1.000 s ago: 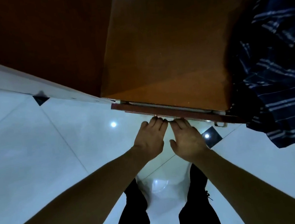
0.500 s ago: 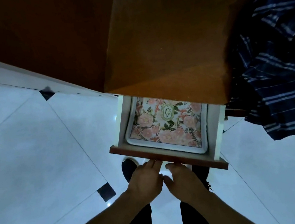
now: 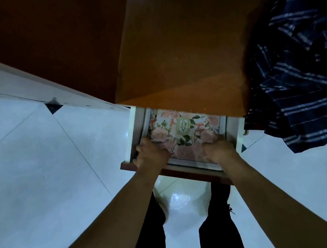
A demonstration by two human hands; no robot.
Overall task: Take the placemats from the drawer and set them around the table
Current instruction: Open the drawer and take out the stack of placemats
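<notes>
Drawer (image 3: 187, 171) open, floral placemats (image 3: 184, 130) inside. Left hand (image 3: 152, 156) at stack's 8 o'clock, right hand (image 3: 219, 148) at 4, fingers curled gripping edges. Lift-out, laying-out remain.

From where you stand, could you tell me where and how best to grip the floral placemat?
Take the floral placemat by its near corners, from the open front of the drawer: it lies flat, far part under the cabinet top. The left hand and right hand are there.

Forearms (image 3: 109, 223) bare; black trousers (image 3: 220, 238); dark laced shoe (image 3: 222, 196) on right foot.
</notes>
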